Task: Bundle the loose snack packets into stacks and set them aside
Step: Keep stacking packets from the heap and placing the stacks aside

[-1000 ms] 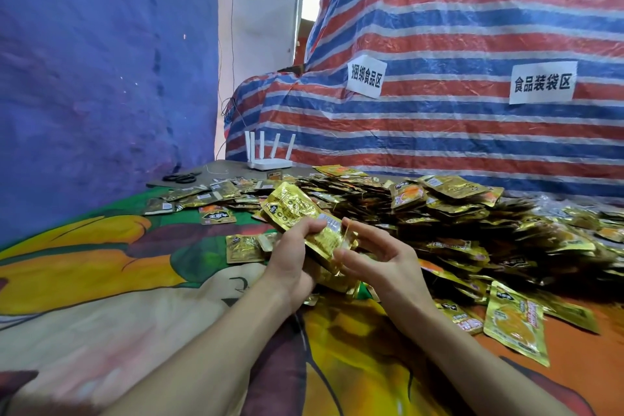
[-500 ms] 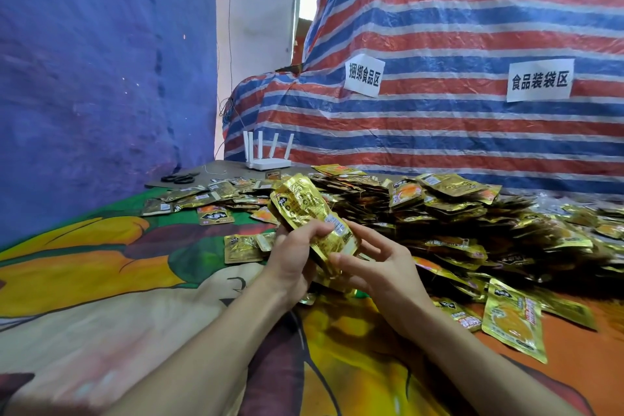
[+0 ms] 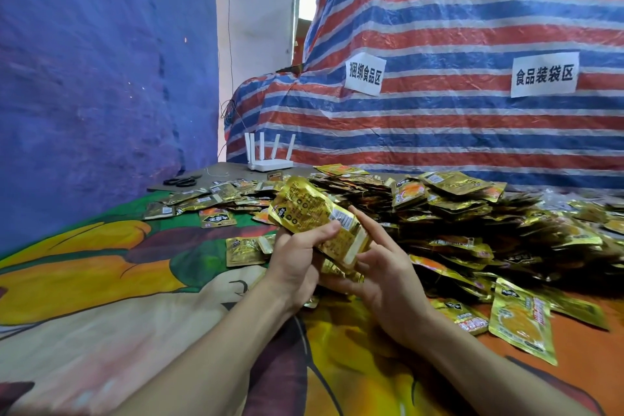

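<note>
A stack of gold snack packets (image 3: 312, 213) is held tilted above the table, its long side pointing up and to the left. My left hand (image 3: 297, 257) grips it from the left, thumb pressed on the top packet. My right hand (image 3: 381, 267) supports the stack's lower right end, fingers spread along its edge and underneath. Behind and to the right lies a big heap of loose gold packets (image 3: 456, 213). Single packets (image 3: 244, 250) lie flat to the left of my hands, and one larger packet (image 3: 521, 321) lies at the right.
A colourful cartoon-print cloth (image 3: 101, 280) covers the table. A white router (image 3: 270, 159) and black scissors (image 3: 180, 181) sit at the far edge. A blue wall stands left; a striped tarp (image 3: 439, 128) with two paper labels rises behind the heap.
The stack has risen a little and tilted further up to the left. My right hand's fingers have shifted along its lower right end; my left hand keeps its grip.
</note>
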Demonstrator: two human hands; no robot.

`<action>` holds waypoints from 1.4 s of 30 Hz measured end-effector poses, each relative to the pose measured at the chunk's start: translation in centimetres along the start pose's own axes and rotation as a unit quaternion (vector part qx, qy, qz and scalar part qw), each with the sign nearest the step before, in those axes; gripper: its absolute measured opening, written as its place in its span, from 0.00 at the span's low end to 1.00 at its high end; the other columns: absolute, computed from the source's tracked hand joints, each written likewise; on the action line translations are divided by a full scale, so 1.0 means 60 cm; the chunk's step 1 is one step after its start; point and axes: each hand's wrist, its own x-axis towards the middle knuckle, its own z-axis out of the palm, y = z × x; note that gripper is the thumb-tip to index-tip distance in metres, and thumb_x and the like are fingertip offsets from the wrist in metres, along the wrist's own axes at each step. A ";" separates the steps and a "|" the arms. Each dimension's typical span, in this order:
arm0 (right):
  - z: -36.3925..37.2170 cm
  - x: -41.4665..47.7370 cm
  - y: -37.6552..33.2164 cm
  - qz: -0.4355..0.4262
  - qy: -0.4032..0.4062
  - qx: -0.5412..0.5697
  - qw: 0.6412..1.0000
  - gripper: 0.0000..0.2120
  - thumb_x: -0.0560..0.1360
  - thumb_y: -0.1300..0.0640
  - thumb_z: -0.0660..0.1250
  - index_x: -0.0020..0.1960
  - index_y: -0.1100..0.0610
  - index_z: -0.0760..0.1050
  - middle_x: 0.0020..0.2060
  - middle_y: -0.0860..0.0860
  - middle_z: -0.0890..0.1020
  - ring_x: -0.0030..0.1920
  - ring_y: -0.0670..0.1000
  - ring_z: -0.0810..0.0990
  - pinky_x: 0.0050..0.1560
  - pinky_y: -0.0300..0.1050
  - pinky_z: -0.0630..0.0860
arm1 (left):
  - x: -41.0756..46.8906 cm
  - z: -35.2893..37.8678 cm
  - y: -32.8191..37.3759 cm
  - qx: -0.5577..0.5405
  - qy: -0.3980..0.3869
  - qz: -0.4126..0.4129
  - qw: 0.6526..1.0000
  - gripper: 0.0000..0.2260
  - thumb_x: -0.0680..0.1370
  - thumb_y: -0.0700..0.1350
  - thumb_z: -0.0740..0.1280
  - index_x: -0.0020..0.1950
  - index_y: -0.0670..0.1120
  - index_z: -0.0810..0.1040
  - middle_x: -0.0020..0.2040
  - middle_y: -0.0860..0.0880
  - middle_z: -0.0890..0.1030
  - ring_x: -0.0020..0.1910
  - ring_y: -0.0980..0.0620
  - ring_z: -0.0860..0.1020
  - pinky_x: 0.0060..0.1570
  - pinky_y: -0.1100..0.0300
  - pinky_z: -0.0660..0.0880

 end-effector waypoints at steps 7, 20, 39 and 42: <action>0.000 -0.003 -0.006 -0.066 0.033 -0.052 0.996 0.34 0.76 0.78 0.51 0.69 0.50 0.78 0.57 0.50 0.85 0.57 0.56 0.85 0.47 0.55 0.84 | -0.011 0.003 0.005 0.059 0.007 -0.004 0.998 0.23 0.64 0.41 0.75 0.55 0.30 0.81 0.49 0.35 0.85 0.44 0.40 0.84 0.46 0.43 0.82; -0.019 -0.004 -0.047 -0.088 0.039 -0.265 0.959 0.28 0.67 0.60 0.56 0.57 0.44 0.85 0.73 0.37 0.69 0.71 0.52 0.71 0.51 0.56 0.84 | -0.003 -0.009 -0.001 0.067 -0.007 -0.076 0.995 0.22 0.62 0.38 0.75 0.54 0.32 0.82 0.48 0.38 0.85 0.44 0.45 0.84 0.45 0.55 0.82; -0.049 -0.009 -0.067 -0.131 0.126 -0.288 0.940 0.14 0.67 0.43 0.72 0.43 0.52 0.84 0.40 0.52 0.84 0.41 0.53 0.84 0.41 0.48 0.77 | -0.011 -0.009 -0.004 0.117 -0.146 -0.177 0.966 0.18 0.68 0.42 0.74 0.54 0.34 0.83 0.54 0.37 0.83 0.54 0.41 0.80 0.62 0.47 0.74; -0.035 -0.010 -0.051 -0.120 0.030 -0.366 0.923 0.14 0.65 0.46 0.82 0.47 0.48 0.84 0.42 0.52 0.86 0.42 0.52 0.86 0.39 0.42 0.81 | -0.004 -0.012 -0.001 0.105 -0.111 -0.134 0.979 0.15 0.66 0.44 0.76 0.49 0.37 0.86 0.48 0.39 0.84 0.44 0.44 0.82 0.44 0.52 0.78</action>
